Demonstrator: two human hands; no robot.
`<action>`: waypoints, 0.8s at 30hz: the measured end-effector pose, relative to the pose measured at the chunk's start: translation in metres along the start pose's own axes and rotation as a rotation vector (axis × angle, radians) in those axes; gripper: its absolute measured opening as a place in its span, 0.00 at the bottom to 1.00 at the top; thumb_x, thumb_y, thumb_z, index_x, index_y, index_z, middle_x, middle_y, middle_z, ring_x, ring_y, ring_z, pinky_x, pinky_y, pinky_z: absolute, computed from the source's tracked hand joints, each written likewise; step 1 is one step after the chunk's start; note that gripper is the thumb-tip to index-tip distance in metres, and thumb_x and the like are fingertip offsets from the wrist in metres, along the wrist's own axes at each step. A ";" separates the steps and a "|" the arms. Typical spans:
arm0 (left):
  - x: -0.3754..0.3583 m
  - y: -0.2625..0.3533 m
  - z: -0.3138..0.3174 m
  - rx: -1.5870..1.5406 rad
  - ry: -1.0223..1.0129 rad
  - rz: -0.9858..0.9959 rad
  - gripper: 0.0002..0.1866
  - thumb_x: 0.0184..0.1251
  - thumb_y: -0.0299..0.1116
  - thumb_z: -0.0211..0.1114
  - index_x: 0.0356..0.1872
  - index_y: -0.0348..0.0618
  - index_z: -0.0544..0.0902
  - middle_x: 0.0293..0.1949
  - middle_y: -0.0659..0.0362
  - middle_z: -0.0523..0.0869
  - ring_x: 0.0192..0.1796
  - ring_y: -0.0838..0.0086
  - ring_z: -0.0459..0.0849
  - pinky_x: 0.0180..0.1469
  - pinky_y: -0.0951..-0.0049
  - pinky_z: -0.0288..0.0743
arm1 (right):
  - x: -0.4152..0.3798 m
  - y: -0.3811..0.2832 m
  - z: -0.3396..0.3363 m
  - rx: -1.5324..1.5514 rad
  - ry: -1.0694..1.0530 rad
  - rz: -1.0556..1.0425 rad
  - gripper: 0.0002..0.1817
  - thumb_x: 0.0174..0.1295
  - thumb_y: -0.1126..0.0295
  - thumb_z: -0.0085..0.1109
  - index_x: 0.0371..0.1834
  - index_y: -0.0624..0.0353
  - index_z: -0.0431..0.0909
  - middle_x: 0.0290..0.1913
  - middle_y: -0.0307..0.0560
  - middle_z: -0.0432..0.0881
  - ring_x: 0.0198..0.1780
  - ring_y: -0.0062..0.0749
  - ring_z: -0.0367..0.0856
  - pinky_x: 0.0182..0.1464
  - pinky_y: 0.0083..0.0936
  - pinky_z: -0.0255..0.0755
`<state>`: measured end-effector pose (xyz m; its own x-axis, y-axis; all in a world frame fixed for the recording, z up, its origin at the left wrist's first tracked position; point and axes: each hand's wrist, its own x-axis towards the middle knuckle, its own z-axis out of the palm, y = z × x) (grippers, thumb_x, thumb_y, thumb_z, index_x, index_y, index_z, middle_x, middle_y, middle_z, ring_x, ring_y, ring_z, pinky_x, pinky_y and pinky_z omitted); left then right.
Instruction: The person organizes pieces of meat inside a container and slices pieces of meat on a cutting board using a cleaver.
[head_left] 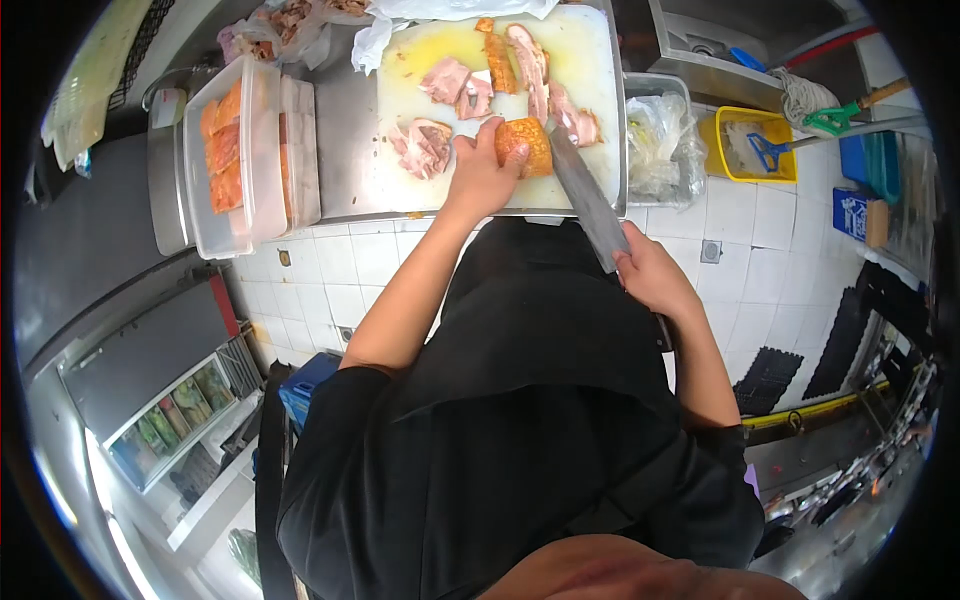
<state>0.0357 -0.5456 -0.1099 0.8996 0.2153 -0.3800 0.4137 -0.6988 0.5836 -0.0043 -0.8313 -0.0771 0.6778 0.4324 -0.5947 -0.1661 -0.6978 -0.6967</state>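
Observation:
My left hand (487, 166) grips a block of crispy roast pork (526, 146) with golden-brown skin, near the front edge of the white cutting board (570, 197). In my right hand (652, 268) is the handle end of a large knife (588, 198). Its broad blade slants up and left, the tip end right at the block's right side. Around the block lie cut pork pieces: a pale pile (420, 147) to the left, flat slices (446, 80) behind it, a long browned strip (497, 60) and a fatty strip (530, 62) farther back.
Left of the board stands a clear plastic tub (262, 165) with orange-brown pieces inside. A metal tray with plastic bags (660, 140) sits to the right, beside a yellow bucket (757, 180) on the tiled floor. Bagged meat (290, 30) lies at the back left.

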 end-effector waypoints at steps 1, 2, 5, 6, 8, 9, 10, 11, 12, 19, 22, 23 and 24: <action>0.000 0.000 -0.008 -0.079 -0.050 -0.024 0.37 0.68 0.55 0.66 0.73 0.49 0.68 0.59 0.36 0.70 0.60 0.44 0.74 0.65 0.55 0.69 | 0.002 0.000 0.003 -0.005 0.016 -0.016 0.16 0.71 0.69 0.51 0.58 0.66 0.69 0.26 0.57 0.81 0.28 0.46 0.81 0.36 0.39 0.73; 0.002 -0.004 -0.010 -0.079 -0.057 -0.024 0.37 0.68 0.55 0.66 0.73 0.49 0.68 0.59 0.36 0.70 0.60 0.44 0.74 0.65 0.55 0.69 | 0.003 -0.003 0.005 -0.002 0.016 -0.010 0.16 0.71 0.69 0.51 0.58 0.66 0.69 0.26 0.57 0.81 0.28 0.46 0.81 0.36 0.39 0.73; 0.016 -0.023 -0.003 -0.023 0.006 0.059 0.30 0.68 0.50 0.68 0.64 0.43 0.76 0.58 0.39 0.72 0.55 0.49 0.79 0.60 0.60 0.74 | 0.003 -0.015 0.006 -0.033 0.014 0.024 0.15 0.71 0.69 0.51 0.56 0.65 0.69 0.28 0.62 0.82 0.32 0.57 0.83 0.39 0.46 0.74; 0.025 -0.033 0.006 -0.043 0.171 0.291 0.28 0.67 0.47 0.69 0.62 0.41 0.77 0.55 0.42 0.74 0.53 0.49 0.80 0.59 0.59 0.75 | 0.001 -0.020 0.007 -0.084 0.039 0.021 0.14 0.71 0.69 0.51 0.55 0.64 0.69 0.30 0.66 0.82 0.35 0.63 0.82 0.41 0.49 0.74; 0.033 -0.037 0.016 -0.083 0.326 0.529 0.26 0.66 0.45 0.69 0.59 0.39 0.78 0.53 0.44 0.77 0.51 0.50 0.81 0.57 0.58 0.75 | -0.004 -0.033 0.006 -0.140 0.072 0.038 0.14 0.71 0.69 0.51 0.55 0.64 0.69 0.31 0.69 0.82 0.38 0.69 0.81 0.43 0.53 0.73; 0.034 -0.027 0.012 -0.186 0.226 0.505 0.24 0.65 0.42 0.68 0.57 0.39 0.78 0.50 0.45 0.78 0.51 0.50 0.80 0.57 0.56 0.73 | -0.006 -0.040 0.006 -0.146 0.057 0.071 0.13 0.71 0.69 0.52 0.54 0.64 0.69 0.32 0.71 0.82 0.40 0.71 0.80 0.44 0.56 0.72; 0.034 -0.021 0.011 -0.288 0.124 0.480 0.22 0.64 0.38 0.68 0.56 0.39 0.79 0.47 0.47 0.80 0.52 0.51 0.79 0.58 0.54 0.71 | -0.008 -0.048 0.006 -0.152 0.041 0.105 0.13 0.71 0.70 0.52 0.54 0.63 0.69 0.34 0.73 0.82 0.42 0.74 0.79 0.46 0.59 0.71; 0.035 -0.021 0.014 -0.304 0.113 0.487 0.22 0.64 0.38 0.68 0.56 0.39 0.79 0.47 0.47 0.80 0.52 0.51 0.79 0.58 0.54 0.71 | -0.010 -0.054 0.005 -0.157 0.050 0.122 0.13 0.71 0.70 0.52 0.54 0.63 0.69 0.34 0.73 0.82 0.42 0.74 0.79 0.46 0.59 0.71; 0.034 -0.022 0.017 -0.245 0.156 0.501 0.20 0.63 0.36 0.67 0.54 0.39 0.78 0.46 0.48 0.80 0.51 0.51 0.79 0.56 0.54 0.70 | -0.012 -0.060 0.004 -0.186 0.054 0.146 0.13 0.71 0.70 0.52 0.53 0.64 0.68 0.34 0.73 0.82 0.42 0.73 0.80 0.46 0.60 0.71; 0.032 -0.027 0.029 -0.110 0.311 0.588 0.19 0.58 0.31 0.64 0.50 0.39 0.75 0.46 0.49 0.80 0.50 0.52 0.78 0.52 0.54 0.69 | 0.022 -0.116 0.004 -0.235 0.267 0.056 0.11 0.69 0.73 0.53 0.50 0.64 0.67 0.32 0.72 0.82 0.38 0.72 0.80 0.42 0.60 0.70; 0.032 -0.027 0.029 -0.084 0.320 0.599 0.19 0.57 0.32 0.65 0.51 0.40 0.76 0.47 0.50 0.80 0.50 0.53 0.78 0.53 0.54 0.68 | 0.043 -0.131 0.004 -0.258 0.264 0.062 0.09 0.69 0.74 0.52 0.49 0.64 0.67 0.31 0.70 0.82 0.37 0.71 0.80 0.43 0.61 0.70; 0.032 -0.027 0.030 -0.095 0.316 0.600 0.19 0.57 0.32 0.65 0.51 0.40 0.76 0.47 0.50 0.80 0.50 0.53 0.78 0.53 0.54 0.68 | 0.048 -0.134 0.005 -0.265 0.267 0.072 0.09 0.69 0.74 0.52 0.49 0.64 0.67 0.31 0.70 0.82 0.37 0.71 0.80 0.43 0.61 0.70; 0.032 -0.028 0.031 -0.083 0.324 0.607 0.19 0.57 0.32 0.65 0.51 0.40 0.76 0.47 0.50 0.80 0.50 0.53 0.78 0.52 0.54 0.69 | 0.053 -0.136 0.006 -0.292 0.263 0.068 0.09 0.69 0.74 0.51 0.48 0.64 0.67 0.31 0.70 0.82 0.37 0.71 0.81 0.42 0.61 0.70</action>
<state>0.0489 -0.5401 -0.1603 0.9665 0.0047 0.2568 -0.1780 -0.7086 0.6828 0.0495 -0.7100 -0.0160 0.8390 0.2446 -0.4861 -0.0321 -0.8695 -0.4929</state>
